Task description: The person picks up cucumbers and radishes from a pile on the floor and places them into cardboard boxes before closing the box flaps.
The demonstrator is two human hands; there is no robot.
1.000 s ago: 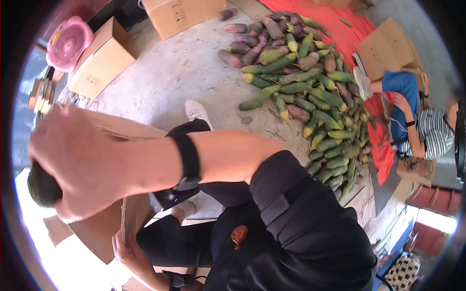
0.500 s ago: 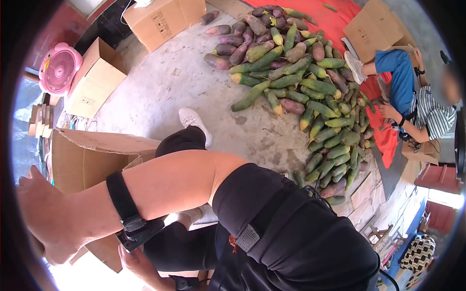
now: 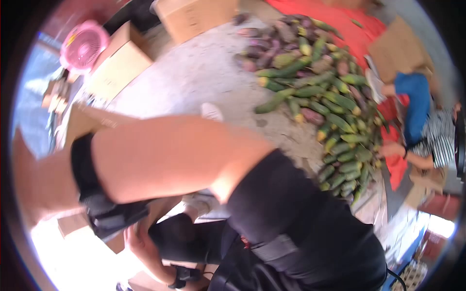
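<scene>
Head view, left hand [image 3: 140, 242] beside cardboard box [image 3: 93, 120], blurred right hand [image 3: 26, 182], grips unclear, tapered vegetables [image 3: 335, 103]

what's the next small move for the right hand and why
Probably draw the bare right hand in toward the brown cardboard box: it sits at the view's far left edge, its fingers and anything in them unseen, and the right forearm blocks much of the box. The bare left hand is beside the box's lower part.

Vegetables [image 3: 335, 106] heaped on floor [image 3: 179, 82], along edge of red cloth [image 3: 335, 17]. Left hand [image 3: 140, 242] beside carton [image 3: 92, 119]; right hand [image 3: 26, 189] blurred, grip not determinable.
</scene>
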